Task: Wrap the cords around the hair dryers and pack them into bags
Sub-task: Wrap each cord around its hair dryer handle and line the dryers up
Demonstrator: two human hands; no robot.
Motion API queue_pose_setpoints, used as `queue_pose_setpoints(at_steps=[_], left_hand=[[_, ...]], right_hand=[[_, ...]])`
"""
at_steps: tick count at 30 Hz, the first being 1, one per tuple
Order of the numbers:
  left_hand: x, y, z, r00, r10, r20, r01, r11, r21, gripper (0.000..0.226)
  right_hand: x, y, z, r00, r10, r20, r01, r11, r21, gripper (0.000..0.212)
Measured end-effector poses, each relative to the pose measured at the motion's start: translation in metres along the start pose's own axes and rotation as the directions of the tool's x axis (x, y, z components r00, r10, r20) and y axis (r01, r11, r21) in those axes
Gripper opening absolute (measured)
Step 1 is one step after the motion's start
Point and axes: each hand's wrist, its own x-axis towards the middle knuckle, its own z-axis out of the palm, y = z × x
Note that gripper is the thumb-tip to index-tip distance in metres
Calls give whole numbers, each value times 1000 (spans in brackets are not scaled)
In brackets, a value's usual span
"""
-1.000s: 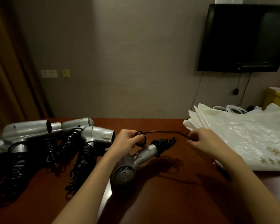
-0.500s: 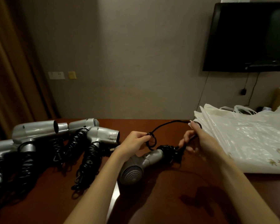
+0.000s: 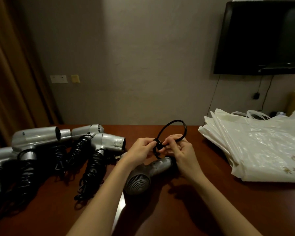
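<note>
Both hands meet over the middle of the surface (image 3: 186, 210). On my feed the left hand (image 3: 140, 150) pinches the black cord (image 3: 169, 125) between thumb and fingers where small coils bunch up. Just beside it, the right hand (image 3: 179, 150) has its fingers curled round the same cord, which rises from there into a loop standing above both hands. Directly under the hands lies a silver dryer (image 3: 143, 178) on its side, its round grille facing me and its handle running back under the right hand. I cannot tell where the cord joins the handle; the hand hides it.

To the left, well apart from the hands, more silver dryers (image 3: 107, 140) lie in a cluster with black coiled cords (image 3: 90, 169) trailing toward me. To the right, a stack of pale plastic bags (image 3: 255, 147) lies flat on the surface. Behind the bags a dark screen (image 3: 262, 36) hangs on the wall (image 3: 134, 57). At far left hangs a brown curtain (image 3: 12, 65).
</note>
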Motion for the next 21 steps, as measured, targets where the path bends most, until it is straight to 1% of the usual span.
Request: queue_pose_setpoints(at_steps=[2,4,6,8,11,12,13,15,18,19,21], left_hand=[[-1,0,-1,999,22,-26,-22,1000,-11,27],[-1,-1,-3,998,26,-61,-27,1000,-13,25],[-2,-2,-5,998,28,-63,-28,1000,3,23],[-2,-4,-5,999,35,-42,-33,999,38,24],[-1,-4,-3,999,23,-32,-22,999,40,26],[-1,-4,-4,999,26,-34,-24,999,37,25],[-2,-5,-4,999,31,-38,-29,999,39,23],[-3,-6,-6,998,44,-36,-43,998,42,21],[-1,-8,-6,998,54,-12,-53,998,32,23],[0,-9,-5,999,50,-3,-50,998,28,23],[1,-10,-4,999,45,1,-45,998,36,24]], right_hand=[[1,-1,1,1000,18,17,-18,1000,17,24],[0,-4,-3,995,95,32,-99,980,174,25],[-1,-4,-6,986,167,24,-165,932,324,25],[-4,0,-3,983,176,44,-180,912,368,23],[-10,5,4,982,162,95,-186,910,370,21],[-9,6,3,986,150,74,-166,924,345,20],[-8,6,1,992,120,36,-125,952,279,18],[-2,8,-3,999,28,-28,-27,998,56,14],[5,11,-1,999,-34,-30,28,981,-193,8],[6,10,1,999,-27,-22,21,971,-237,7],[7,10,4,1000,-8,-12,5,970,-242,7]])
